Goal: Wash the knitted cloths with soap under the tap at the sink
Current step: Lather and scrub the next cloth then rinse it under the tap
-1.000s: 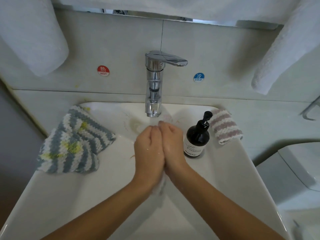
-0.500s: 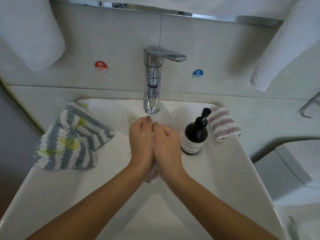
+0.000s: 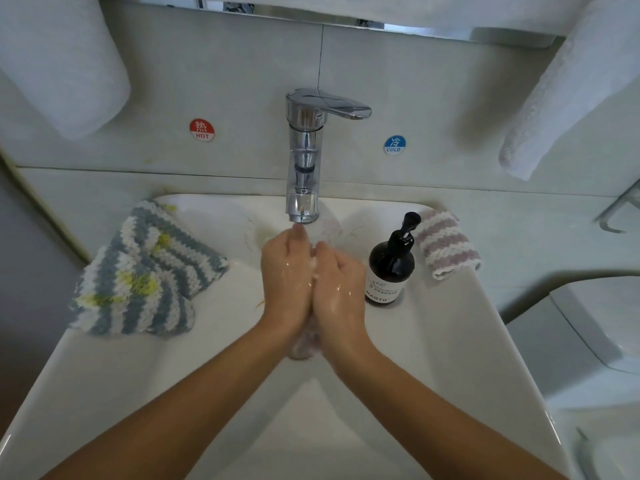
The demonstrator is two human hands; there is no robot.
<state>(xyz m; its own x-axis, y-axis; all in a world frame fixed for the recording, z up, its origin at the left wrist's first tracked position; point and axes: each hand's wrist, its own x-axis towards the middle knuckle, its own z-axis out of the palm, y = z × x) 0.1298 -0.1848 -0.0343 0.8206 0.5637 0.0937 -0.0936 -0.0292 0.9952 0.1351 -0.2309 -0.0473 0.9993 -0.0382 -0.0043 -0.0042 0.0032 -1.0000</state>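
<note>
Towelling is hung at the far left above the sink, as a white towel (image 3: 65,64), and a red HOT sticker (image 3: 202,129) is fixed to the wall left of the tap (image 3: 304,157). Left of the tap, on the rim of the white sink (image 3: 104,375), a pile of grey, white and yellow striped knitted cloths (image 3: 138,275) is laid. Directly below the tap spout, the left hand (image 3: 285,275) and the right hand (image 3: 337,289) are pressed side by side over the basin, wet and soapy; the fingers of both are curled and clamped on a pinkish knitted cloth (image 3: 304,344), of which only a bunched end is seen below the wrists and a speck of lather between the hands. Right of the tap, a blue COLD sticker (image 3: 394,145) is fixed to the wall, and a dark pump soap bottle (image 3: 391,268) is stood on the rim just beside the right hand. Further right, a folded pink and white striped cloth (image 3: 446,244) is laid on the sink's corner, and a second white towel (image 3: 568,98) is hung above.
</note>
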